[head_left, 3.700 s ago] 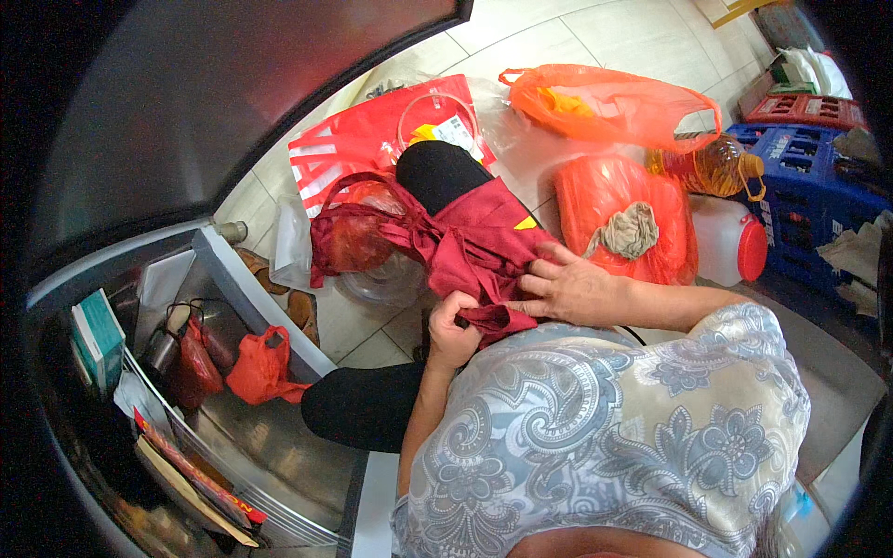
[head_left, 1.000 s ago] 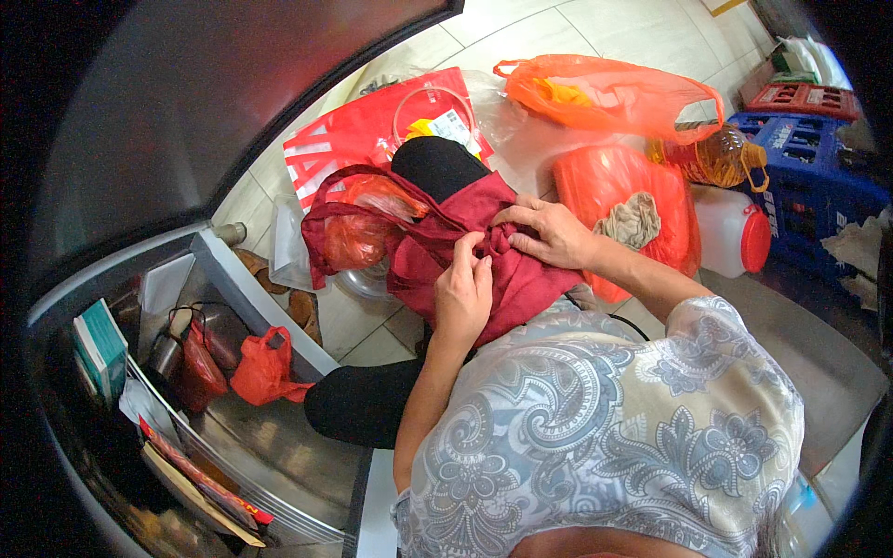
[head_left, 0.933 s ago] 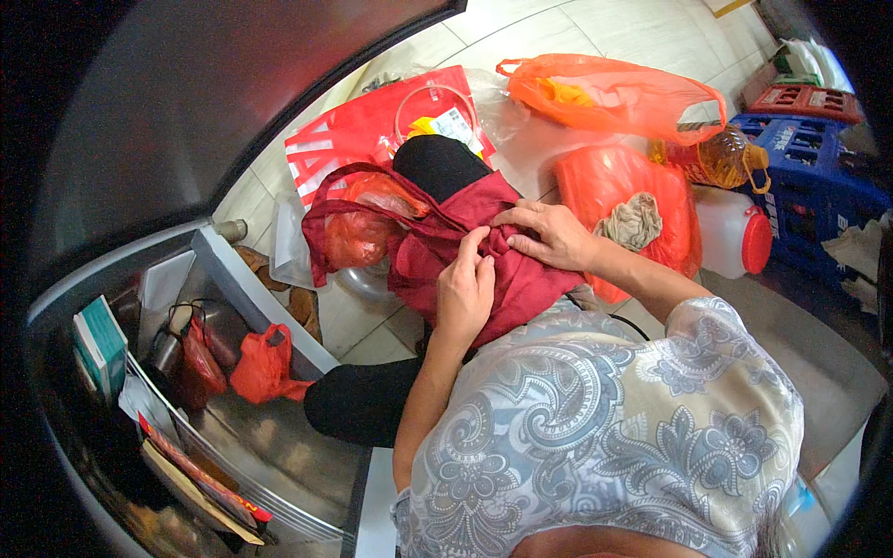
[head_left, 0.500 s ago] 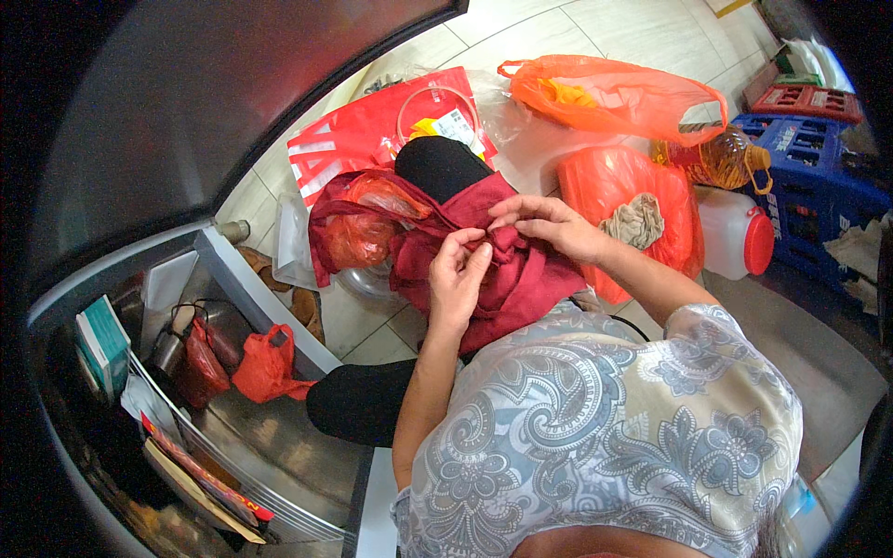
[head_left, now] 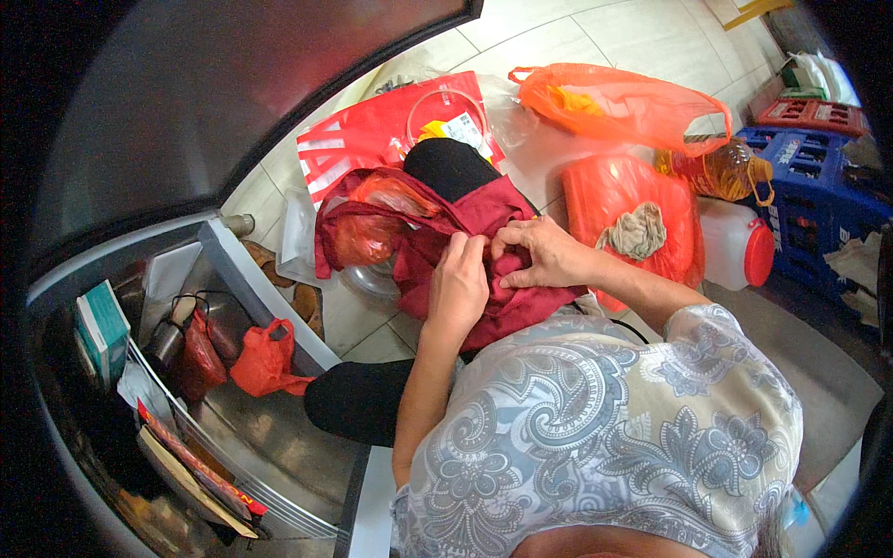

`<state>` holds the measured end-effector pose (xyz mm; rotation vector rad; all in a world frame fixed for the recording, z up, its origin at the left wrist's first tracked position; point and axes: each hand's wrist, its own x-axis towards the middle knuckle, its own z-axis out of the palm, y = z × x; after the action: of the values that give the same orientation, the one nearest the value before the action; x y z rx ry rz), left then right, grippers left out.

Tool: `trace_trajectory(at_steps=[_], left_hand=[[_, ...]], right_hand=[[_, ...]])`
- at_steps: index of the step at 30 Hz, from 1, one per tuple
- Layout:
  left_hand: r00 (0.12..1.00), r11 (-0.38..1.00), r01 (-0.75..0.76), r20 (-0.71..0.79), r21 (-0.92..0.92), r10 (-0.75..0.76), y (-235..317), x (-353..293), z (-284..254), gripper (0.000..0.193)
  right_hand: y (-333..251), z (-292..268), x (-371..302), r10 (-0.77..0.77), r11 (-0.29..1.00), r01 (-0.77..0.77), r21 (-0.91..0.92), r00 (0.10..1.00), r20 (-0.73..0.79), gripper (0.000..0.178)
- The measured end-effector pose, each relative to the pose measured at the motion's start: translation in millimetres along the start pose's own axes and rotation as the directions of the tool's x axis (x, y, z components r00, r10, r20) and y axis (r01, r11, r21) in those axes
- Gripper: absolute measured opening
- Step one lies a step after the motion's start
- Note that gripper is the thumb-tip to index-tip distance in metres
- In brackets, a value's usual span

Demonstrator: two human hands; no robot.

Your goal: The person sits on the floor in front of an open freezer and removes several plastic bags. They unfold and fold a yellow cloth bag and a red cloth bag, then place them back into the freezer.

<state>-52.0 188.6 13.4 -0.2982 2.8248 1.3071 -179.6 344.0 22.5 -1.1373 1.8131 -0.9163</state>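
Observation:
A dark red cloth lies bunched across my lap, over my black-trousered knee. My left hand pinches a fold of it with bent fingers. Close by, my right hand curls over the same cloth, thumb and forefinger gripping it. Whether a small thing sits between the fingertips is hidden. At the cloth's left end, a red plastic bag with something inside rests in its folds.
On the left an open metal drawer holds a red plastic bag and a teal box. A red-and-white bag lies ahead. To the right are an orange bag, an oil bottle, a white jug and blue crates.
My right hand has drawn back slightly toward me and turned downward on the cloth. The fingers of my left hand have closed inward around a fold. The whole view has shifted slightly.

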Motion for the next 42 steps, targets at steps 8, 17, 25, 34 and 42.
trace_trajectory(at_steps=[8,17,25,34,42], left_hand=[[0.95,0.744,-0.162,-0.101,0.649,0.295,-9.5,4.8,-19.5,0.007],[0.878,0.935,0.053,-0.463,0.351,0.124,-15.6,2.8,-39.0,0.012],[0.939,0.873,0.275,-0.082,-0.404,-0.334,5.7,-8.4,-9.9,0.032],[0.894,0.193,0.241,0.14,-0.951,-0.427,-10.3,-7.6,10.8,0.041],[0.931,0.146,0.264,0.213,-0.953,-0.295,-2.8,-11.7,5.6,0.035]], right_hand=[[9.6,-3.3,0.5,-0.151,0.984,0.139,0.114,0.983,0.105,0.028],[16.0,-7.3,5.9,-0.059,0.894,0.011,0.449,0.994,0.094,0.049],[19.2,2.5,1.2,0.08,0.795,-0.077,0.602,0.997,0.022,0.042],[29.9,3.9,4.9,0.207,0.704,-0.209,0.679,0.975,0.086,0.036],[16.1,-2.4,11.1,0.126,0.867,-0.147,0.476,0.989,0.077,0.017]])
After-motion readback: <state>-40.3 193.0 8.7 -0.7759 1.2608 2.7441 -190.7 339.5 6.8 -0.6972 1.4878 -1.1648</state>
